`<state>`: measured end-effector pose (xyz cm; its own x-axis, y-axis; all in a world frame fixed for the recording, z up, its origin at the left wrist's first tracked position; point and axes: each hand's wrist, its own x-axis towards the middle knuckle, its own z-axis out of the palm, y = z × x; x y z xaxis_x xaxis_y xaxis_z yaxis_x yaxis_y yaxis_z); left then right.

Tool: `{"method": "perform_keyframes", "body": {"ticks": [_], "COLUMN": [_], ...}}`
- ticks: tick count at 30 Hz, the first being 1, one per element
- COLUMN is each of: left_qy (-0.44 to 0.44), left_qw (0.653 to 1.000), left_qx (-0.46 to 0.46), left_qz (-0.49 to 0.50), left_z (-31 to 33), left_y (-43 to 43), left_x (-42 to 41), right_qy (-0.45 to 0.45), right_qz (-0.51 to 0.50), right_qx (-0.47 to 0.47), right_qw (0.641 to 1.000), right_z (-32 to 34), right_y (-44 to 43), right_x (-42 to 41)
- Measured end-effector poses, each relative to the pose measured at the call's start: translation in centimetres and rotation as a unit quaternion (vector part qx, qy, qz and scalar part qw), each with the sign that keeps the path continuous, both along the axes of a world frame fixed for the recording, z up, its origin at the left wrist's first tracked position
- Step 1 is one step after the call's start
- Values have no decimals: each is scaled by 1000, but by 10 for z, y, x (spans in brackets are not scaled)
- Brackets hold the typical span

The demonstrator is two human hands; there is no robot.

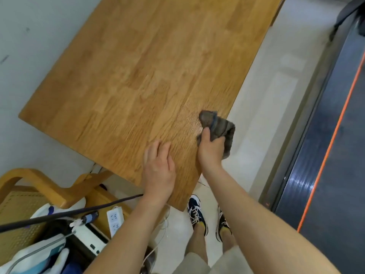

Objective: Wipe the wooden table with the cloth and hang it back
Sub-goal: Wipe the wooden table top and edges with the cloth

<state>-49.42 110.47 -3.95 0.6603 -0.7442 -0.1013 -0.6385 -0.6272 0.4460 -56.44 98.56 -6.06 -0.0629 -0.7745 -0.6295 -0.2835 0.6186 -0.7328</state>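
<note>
The wooden table (138,76) fills the middle of the view, its near corner just in front of my feet. My right hand (211,149) grips a crumpled grey-brown cloth (219,125) at the table's right edge, near the front; part of the cloth hangs past the edge. A faint damp sheen shows on the wood just left of the cloth. My left hand (158,171) rests flat on the tabletop near the front corner, fingers straight, holding nothing.
A wooden chair (39,184) stands at the lower left, beside a white power strip (115,218), a black cable (59,213) and bags. A dark treadmill (325,155) with an orange line runs along the right. Pale floor lies between it and the table.
</note>
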Motion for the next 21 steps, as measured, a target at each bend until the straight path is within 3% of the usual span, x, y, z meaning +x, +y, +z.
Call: {"method": "perform_keyframes", "body": {"ticks": [3,7,11,16,21], "left_qy": [4,6,3,-26,-88], "left_qw": [1000,999,999,999,995], "left_qx": [12,-2,-7,-8,14], "left_qz": [-18,-33,-42,-31,-43], "left_z": [-3,-2,-3,-11,-23], "left_y": [-14,-37,-65,-94,-96], "left_x": [6,11,15,19,12], "right_qy": [14,97,146,125,198], "right_qz": [14,140,217,111,49], "right_qx": [-26,-93,-50,-63,-118], "right_qw": [999,981,964,984,972], "right_z": [-3,6,9,4,-1], "right_y": [-39,18,66,-9,-115], "right_x": [4,-15,-23,2,24]}}
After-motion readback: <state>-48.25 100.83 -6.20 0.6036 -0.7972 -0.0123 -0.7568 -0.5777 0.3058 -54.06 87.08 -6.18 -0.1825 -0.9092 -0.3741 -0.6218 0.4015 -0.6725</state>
